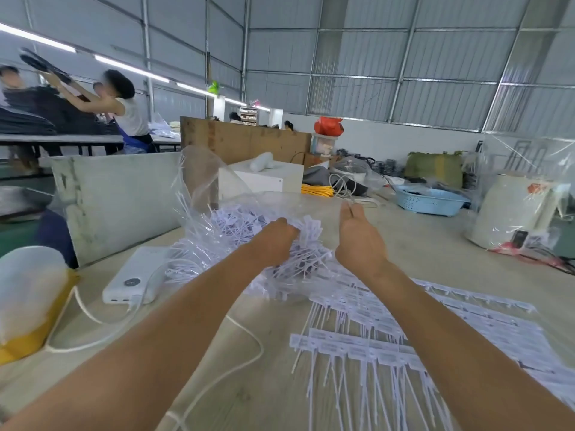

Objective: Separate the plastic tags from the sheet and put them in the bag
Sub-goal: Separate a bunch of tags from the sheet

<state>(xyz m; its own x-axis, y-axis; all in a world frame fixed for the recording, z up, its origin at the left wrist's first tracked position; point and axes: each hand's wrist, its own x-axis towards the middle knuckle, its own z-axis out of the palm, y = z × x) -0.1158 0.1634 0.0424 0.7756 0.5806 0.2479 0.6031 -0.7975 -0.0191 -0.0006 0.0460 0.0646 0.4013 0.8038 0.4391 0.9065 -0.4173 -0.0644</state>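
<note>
A clear plastic bag [202, 181] lies open on the wooden table [420, 244], full of loose white plastic tags [236, 225]. My left hand [273, 241] reaches into that pile with fingers curled down among the tags; what it holds is hidden. Just right of the bag, my right hand [357, 237] hovers with fingers straight and together, holding nothing. Sheets of white tags still joined in rows [389, 340] are spread on the table in front of me, under my right forearm.
A white power bank [137, 275] with a white cable [174, 331] lies left of the bag. A yellow-and-white object [28, 300] sits at the left edge. A grey board [124, 197] stands behind. A blue basket [431, 200] and a wrapped white appliance [516, 209] stand far right. People work in the background.
</note>
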